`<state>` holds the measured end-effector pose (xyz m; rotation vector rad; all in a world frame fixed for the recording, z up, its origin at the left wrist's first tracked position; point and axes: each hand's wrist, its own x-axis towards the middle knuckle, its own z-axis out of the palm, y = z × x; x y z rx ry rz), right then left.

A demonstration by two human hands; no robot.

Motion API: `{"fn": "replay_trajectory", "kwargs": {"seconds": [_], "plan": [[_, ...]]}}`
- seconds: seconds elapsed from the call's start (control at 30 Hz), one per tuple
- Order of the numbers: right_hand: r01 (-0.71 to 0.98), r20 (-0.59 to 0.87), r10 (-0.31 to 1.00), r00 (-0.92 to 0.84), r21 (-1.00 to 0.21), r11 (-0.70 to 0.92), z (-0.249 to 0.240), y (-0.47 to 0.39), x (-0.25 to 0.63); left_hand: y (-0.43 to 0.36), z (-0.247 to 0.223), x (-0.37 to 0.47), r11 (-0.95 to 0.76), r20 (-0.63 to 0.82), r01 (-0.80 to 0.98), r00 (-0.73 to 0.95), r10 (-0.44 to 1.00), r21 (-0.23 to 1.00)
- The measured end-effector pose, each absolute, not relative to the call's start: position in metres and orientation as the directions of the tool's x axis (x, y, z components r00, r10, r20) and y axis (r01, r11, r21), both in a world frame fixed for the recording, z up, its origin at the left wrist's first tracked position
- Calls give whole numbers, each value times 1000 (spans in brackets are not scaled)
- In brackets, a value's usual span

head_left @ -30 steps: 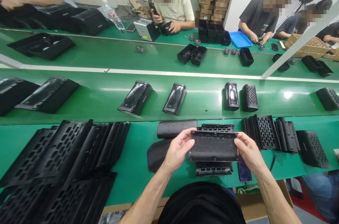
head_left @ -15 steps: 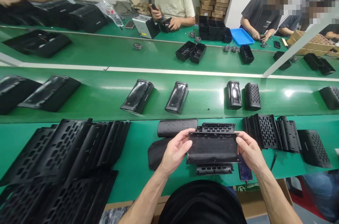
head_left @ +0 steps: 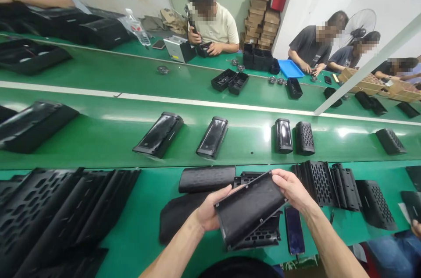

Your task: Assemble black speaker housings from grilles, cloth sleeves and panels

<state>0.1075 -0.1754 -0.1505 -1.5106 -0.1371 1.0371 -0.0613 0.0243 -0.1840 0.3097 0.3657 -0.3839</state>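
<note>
Between my two hands is a curved black speaker grille panel (head_left: 251, 210), its dark lined side facing me. It is tilted, the right end higher than the left. My left hand (head_left: 210, 208) grips the left end, thumb along the upper edge. My right hand (head_left: 291, 186) pinches the upper right corner. Under the panel lie slotted black grilles (head_left: 265, 238), partly hidden by it. Behind my left hand are a rounded black panel (head_left: 207, 178) and a larger dark piece (head_left: 182, 216). A phone (head_left: 295, 230) lies below my right hand.
A large heap of grilles (head_left: 49, 208) covers the table's left. More grilles (head_left: 320, 181) stand at the right. Across the green conveyor (head_left: 243, 137) lie black speaker housings (head_left: 213, 137). A white post (head_left: 358, 72) slants up at the right. Co-workers (head_left: 215, 28) sit beyond.
The panel has turned from level to slanted, its right end up and its left end lower, with both hands still on it. My view has shifted, so the scene sits lower in the picture.
</note>
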Motion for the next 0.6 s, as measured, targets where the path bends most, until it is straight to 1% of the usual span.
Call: {"fn": "replay_trajectory", "kwargs": {"seconds": [0.03,0.07,0.1,0.13,0.2,0.23,0.3,0.33,0.37,0.43,0.5,0.6], "plan": [[-380,-504,612,609,-863,-333,-155,-168,124,23,-187,-62,898,-382,381,880,-281,218],[-282,-484,572,662,-868,-408,-160,-161,145,23,-189,-64,914,-372,341,895,-245,220],[-186,-446,501,742,-855,-484,-165,-153,167,23,-192,-66,927,-365,297,909,-201,228],[-128,-392,406,826,-830,-542,-172,-145,191,24,-194,-69,938,-358,251,921,-155,240],[-105,-322,247,914,-775,-623,-185,-132,236,26,-197,-73,947,-328,187,940,-95,261],[-118,-305,177,936,-744,-658,-193,-128,254,28,-197,-75,948,-303,175,949,-89,268],[-147,-288,73,955,-673,-725,-207,-124,278,31,-195,-77,947,-244,172,964,-105,272],[-152,-280,45,959,-641,-752,-213,-125,285,32,-193,-77,948,-219,166,970,-107,271],[-145,-274,38,961,-617,-773,-219,-126,290,33,-190,-76,952,-202,147,975,-94,268],[-100,-263,76,962,-597,-796,-231,-129,298,35,-185,-70,962,-199,85,979,-33,259],[-55,-271,141,952,-604,-795,-244,-127,306,37,-183,-62,970,-215,37,976,16,241],[-26,-307,230,923,-648,-761,-264,-117,315,39,-185,-54,978,-213,26,977,19,206]]}}
